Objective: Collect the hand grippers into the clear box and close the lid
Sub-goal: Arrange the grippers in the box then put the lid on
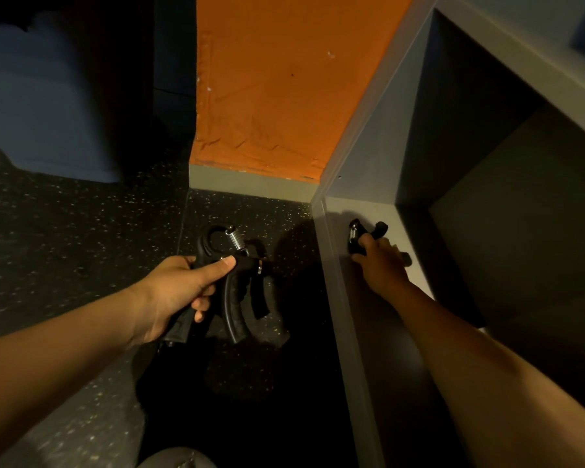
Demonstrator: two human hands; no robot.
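Our left hand (179,292) curls its fingers and thumb tight around a bunch of black hand grippers (238,298), held over the dark, speckled floor (65,231). They have curved, bumpy handles and a shiny coiled metal spring (234,238) on top. We cannot tell how many are in the bunch. Our right hand (382,265) is inside a smooth grey shelf box (362,146), fingers wrapped around one more gripper (357,233) low down by its left wall. A rough orange wall (284,96) stands behind.
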